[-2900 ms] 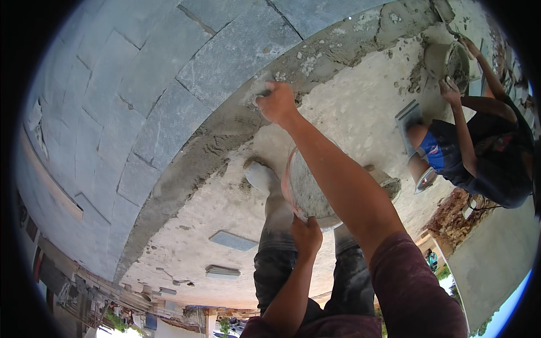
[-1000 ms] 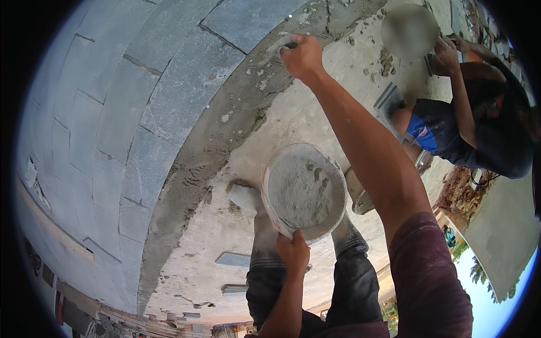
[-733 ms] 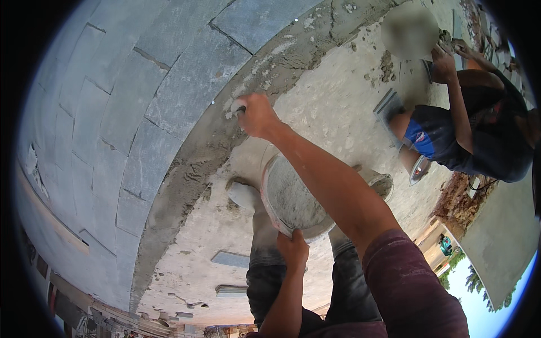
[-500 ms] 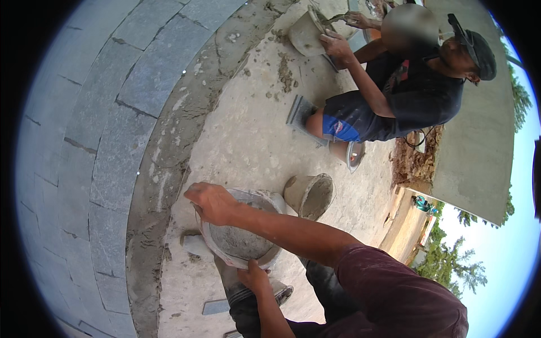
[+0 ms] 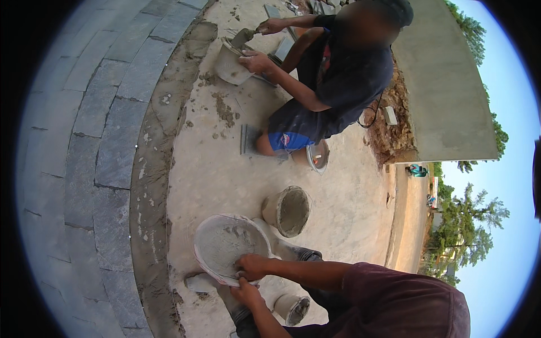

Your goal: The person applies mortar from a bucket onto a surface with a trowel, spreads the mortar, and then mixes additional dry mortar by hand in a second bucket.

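A wide, round, whitish bucket with a reddish-marked rim (image 5: 196, 248) sits between the person's lower legs, its mouth turned upward and partly filled with dry grey powder (image 5: 225, 241). The right hand (image 5: 253, 267) reaches over the near rim, its fingers bent down at the powder; whether they have hold of any cannot be told. Beside it, the left hand (image 5: 247, 293) is curled closed on the rim's near edge.

A round beige bucket of grey mortar (image 5: 293, 212) stands just beyond on the right, a smaller pale bucket (image 5: 291, 308) near the legs. To the left, a narrow margin of pale concrete floor (image 5: 211, 180) parts the powder bucket from a curved strip of grey mortar (image 5: 149, 203), which meets rectangular blue-grey stone slabs (image 5: 115, 219). A broader stretch of floor lies ahead, up to a kneeling co-worker (image 5: 344, 84) with a mortar-smeared bucket (image 5: 232, 69).
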The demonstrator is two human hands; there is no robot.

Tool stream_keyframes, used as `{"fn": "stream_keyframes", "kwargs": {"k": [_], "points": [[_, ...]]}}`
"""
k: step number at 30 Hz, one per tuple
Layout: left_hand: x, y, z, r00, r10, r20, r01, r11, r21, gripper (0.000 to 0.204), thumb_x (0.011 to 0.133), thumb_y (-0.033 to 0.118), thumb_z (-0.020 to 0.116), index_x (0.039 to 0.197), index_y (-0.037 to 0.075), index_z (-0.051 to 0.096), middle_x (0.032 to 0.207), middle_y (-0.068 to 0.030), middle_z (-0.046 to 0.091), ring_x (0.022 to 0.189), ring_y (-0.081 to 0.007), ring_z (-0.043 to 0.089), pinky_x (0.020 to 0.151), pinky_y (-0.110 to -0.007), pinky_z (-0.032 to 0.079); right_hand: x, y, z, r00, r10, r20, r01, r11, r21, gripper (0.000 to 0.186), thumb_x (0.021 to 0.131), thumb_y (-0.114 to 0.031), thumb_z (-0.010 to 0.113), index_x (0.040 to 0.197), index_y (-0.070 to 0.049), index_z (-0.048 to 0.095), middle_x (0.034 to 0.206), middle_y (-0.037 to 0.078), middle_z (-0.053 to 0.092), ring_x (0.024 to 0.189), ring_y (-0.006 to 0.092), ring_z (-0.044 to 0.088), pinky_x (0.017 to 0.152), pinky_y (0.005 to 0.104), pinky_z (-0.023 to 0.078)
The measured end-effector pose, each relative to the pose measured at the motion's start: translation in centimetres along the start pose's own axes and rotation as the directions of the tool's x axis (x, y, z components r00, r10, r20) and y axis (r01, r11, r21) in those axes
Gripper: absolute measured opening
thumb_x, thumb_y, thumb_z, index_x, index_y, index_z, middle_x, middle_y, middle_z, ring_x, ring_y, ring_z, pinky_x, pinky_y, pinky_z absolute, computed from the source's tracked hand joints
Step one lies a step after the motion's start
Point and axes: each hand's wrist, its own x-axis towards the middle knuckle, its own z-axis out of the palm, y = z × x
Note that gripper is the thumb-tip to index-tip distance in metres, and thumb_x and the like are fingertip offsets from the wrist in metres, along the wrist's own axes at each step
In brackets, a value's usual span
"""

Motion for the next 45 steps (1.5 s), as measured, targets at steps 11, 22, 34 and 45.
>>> {"fn": "stream_keyframes", "kwargs": {"k": [11, 22, 34, 45], "points": [[-0.9, 3.7, -4.9, 0.997, 0.019, 0.072, -0.019, 1.0, 0.006, 0.046, 0.085, 0.008, 0.057, 0.128, -0.009, 0.057, 0.115, -0.0184, 0.067, 0.081, -0.0231, 0.069, 0.054, -0.034, 0.054, -0.8, -5.9, 0.2, 0.972, -0.227, 0.068, 0.231, 0.972, -0.048, 0.026, 0.078, -0.016, 0.071, 0.1, -0.002, 0.072, 0.092, 0.024, 0.069, 0.094, 0.0434, 0.067, 0.083, 0.0492, 0.052], [-2.4, 7.5, -8.0, 1.0, 0.009, -0.025, -0.017, 0.941, -0.339, 0.037, 0.084, 0.007, 0.057, 0.117, -0.011, 0.059, 0.102, -0.0178, 0.067, 0.066, -0.0217, 0.064, 0.046, -0.034, 0.051, 2.6, -11.5, -8.1, 0.956, -0.179, 0.231, 0.076, 0.915, 0.395, 0.023, 0.079, -0.009, 0.076, 0.101, -0.001, 0.074, 0.091, 0.01, 0.074, 0.086, 0.0192, 0.071, 0.081, 0.0335, 0.055], [-0.7, 14.4, 0.7, 0.994, 0.044, -0.098, -0.066, 0.97, -0.233, 0.038, 0.081, 0.009, 0.06, 0.114, -0.008, 0.058, 0.098, -0.0143, 0.066, 0.068, -0.0209, 0.065, 0.046, -0.033, 0.05, 11.1, -9.5, -30.0, 0.991, -0.134, 0.014, 0.056, 0.499, 0.865, 0.02, 0.087, 0.003, 0.074, 0.106, 0.0, 0.073, 0.097, 0.007, 0.074, 0.089, 0.0169, 0.071, 0.084, 0.0304, 0.058], [-1.0, 17.8, 12.2, 0.969, -0.186, -0.165, 0.122, 0.933, -0.338, 0.046, 0.076, 0.009, 0.062, 0.121, -0.003, 0.06, 0.113, -0.0118, 0.065, 0.083, -0.0221, 0.066, 0.053, -0.037, 0.052, 33.2, -3.2, -61.0, 0.689, 0.126, -0.714, 0.317, 0.833, 0.453, 0.006, 0.083, -0.006, 0.075, 0.088, -0.005, 0.076, 0.076, 0.005, 0.071, 0.062, 0.0145, 0.059, 0.056, 0.0316, 0.048]]}}
